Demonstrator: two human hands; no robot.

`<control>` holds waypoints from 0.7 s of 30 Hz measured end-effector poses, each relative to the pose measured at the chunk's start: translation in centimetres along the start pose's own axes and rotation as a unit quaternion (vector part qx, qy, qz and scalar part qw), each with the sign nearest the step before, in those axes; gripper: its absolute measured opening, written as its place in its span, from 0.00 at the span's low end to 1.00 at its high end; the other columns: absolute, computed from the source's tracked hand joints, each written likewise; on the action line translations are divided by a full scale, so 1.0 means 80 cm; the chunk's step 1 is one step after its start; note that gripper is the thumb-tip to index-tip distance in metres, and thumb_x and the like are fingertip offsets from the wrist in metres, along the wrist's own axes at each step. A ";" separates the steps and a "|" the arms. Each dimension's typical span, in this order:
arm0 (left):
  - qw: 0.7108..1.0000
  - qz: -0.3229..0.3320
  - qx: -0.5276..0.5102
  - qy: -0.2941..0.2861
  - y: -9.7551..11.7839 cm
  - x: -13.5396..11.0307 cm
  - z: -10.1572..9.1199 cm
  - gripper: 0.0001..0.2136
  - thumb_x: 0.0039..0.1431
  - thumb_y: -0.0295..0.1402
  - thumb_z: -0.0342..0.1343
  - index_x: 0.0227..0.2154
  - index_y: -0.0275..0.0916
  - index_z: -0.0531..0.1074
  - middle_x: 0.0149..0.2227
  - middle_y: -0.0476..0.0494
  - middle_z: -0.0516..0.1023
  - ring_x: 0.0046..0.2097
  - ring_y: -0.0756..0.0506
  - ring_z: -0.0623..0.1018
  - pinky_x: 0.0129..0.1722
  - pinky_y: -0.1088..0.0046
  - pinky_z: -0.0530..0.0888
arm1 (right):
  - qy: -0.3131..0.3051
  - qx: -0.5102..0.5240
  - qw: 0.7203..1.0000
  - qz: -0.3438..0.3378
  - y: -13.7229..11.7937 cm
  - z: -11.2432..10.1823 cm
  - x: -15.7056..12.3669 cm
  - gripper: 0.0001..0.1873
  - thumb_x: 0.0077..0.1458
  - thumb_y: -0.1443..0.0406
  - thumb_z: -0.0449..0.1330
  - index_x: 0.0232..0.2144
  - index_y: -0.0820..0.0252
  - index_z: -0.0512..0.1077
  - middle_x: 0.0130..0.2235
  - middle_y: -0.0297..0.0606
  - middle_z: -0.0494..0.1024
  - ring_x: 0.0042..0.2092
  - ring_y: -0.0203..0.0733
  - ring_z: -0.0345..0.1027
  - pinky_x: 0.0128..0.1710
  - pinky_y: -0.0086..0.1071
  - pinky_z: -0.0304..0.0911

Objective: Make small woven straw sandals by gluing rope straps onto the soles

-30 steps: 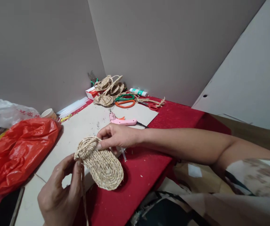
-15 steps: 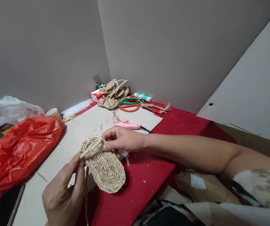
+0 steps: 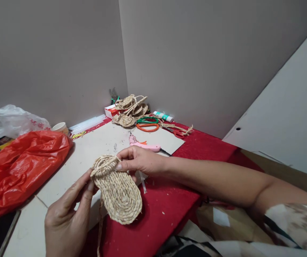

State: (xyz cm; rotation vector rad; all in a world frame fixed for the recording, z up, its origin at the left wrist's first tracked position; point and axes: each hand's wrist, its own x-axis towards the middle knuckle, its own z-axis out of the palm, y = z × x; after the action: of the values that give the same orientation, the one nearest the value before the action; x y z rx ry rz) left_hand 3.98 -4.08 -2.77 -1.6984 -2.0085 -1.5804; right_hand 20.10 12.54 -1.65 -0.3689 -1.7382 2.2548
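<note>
Two hands hold a straw slipper [image 3: 123, 200] above the near edge of the red table [image 3: 169, 200]: the left hand [image 3: 67, 210] pinches its left edge narrowly between thumb and fingers, with a cord [image 3: 99, 228] hanging beside it, and the right hand [image 3: 139, 160] grips its upper right side. Just beyond lies a pink glue gun [image 3: 145, 146]. Off to the left sit a red bag [image 3: 27, 164], its contents hidden, a clear bag [image 3: 11, 121] and a paper cup [image 3: 59, 127] whose inside I cannot make out. Farther back, a small box [image 3: 110, 112] stands beside piled straw pieces [image 3: 132, 105]. Since a second ago the view has shifted slightly; both holds are unchanged.
</note>
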 end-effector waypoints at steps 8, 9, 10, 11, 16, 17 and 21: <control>1.000 0.017 -0.007 -0.024 0.006 0.005 -0.005 0.16 0.55 0.31 0.60 0.47 0.56 0.75 0.44 0.56 0.81 0.39 0.47 0.82 0.46 0.71 0.77 | -0.017 0.044 0.999 0.015 0.006 -0.005 0.004 0.14 0.46 0.61 0.67 0.31 0.67 0.72 0.26 0.31 0.72 0.24 0.26 0.65 0.18 0.18 0.58; 0.999 0.007 -0.018 -0.026 0.007 0.005 -0.006 0.15 0.55 0.32 0.60 0.46 0.55 0.76 0.44 0.54 0.81 0.39 0.47 0.82 0.46 0.71 0.77 | -0.025 0.047 0.998 0.019 0.007 -0.006 0.005 0.14 0.46 0.62 0.67 0.32 0.67 0.72 0.26 0.32 0.72 0.25 0.27 0.65 0.18 0.18 0.58; 0.999 -0.007 -0.032 -0.027 0.009 0.006 -0.006 0.14 0.55 0.33 0.60 0.45 0.54 0.77 0.44 0.53 0.81 0.39 0.47 0.82 0.45 0.72 0.77 | -0.033 0.050 0.998 0.021 0.007 -0.007 0.005 0.14 0.46 0.62 0.67 0.33 0.67 0.72 0.26 0.32 0.73 0.25 0.27 0.66 0.18 0.17 0.58; 0.998 -0.026 -0.049 -0.026 0.010 0.007 -0.006 0.14 0.55 0.34 0.61 0.45 0.53 0.77 0.43 0.51 0.81 0.38 0.47 0.82 0.43 0.72 0.77 | -0.041 0.053 0.998 0.021 0.008 -0.008 0.006 0.14 0.46 0.62 0.67 0.34 0.66 0.73 0.27 0.32 0.73 0.25 0.27 0.66 0.18 0.17 0.59; 0.989 -0.077 -0.126 -0.002 0.021 0.009 -0.009 0.12 0.50 0.33 0.64 0.39 0.46 0.76 0.33 0.50 0.82 0.33 0.47 0.82 0.34 0.79 0.78 | -0.072 0.048 0.996 0.012 0.008 -0.009 0.008 0.16 0.45 0.61 0.68 0.35 0.66 0.74 0.29 0.33 0.73 0.27 0.28 0.67 0.21 0.18 0.62; 0.990 -0.064 -0.125 0.002 0.023 0.009 -0.009 0.09 0.49 0.32 0.65 0.36 0.45 0.76 0.32 0.51 0.82 0.33 0.48 0.82 0.34 0.80 0.78 | -0.079 0.043 0.996 0.010 0.007 -0.009 0.008 0.17 0.45 0.60 0.68 0.35 0.66 0.74 0.29 0.33 0.73 0.28 0.28 0.67 0.21 0.18 0.62; 0.995 -0.002 -0.097 -0.010 0.027 0.008 -0.013 0.06 0.50 0.28 0.63 0.32 0.45 0.77 0.31 0.51 0.81 0.31 0.50 0.80 0.34 0.81 0.77 | -0.100 0.026 0.995 -0.008 0.004 -0.012 0.010 0.17 0.42 0.59 0.70 0.32 0.66 0.74 0.28 0.31 0.73 0.26 0.26 0.67 0.21 0.17 0.60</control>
State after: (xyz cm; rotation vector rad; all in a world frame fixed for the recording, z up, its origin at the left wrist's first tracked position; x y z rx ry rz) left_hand 4.82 -4.72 -0.52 -1.7813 -1.9227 -1.8200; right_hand 19.66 13.63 -2.22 -0.1220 -1.7645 2.3902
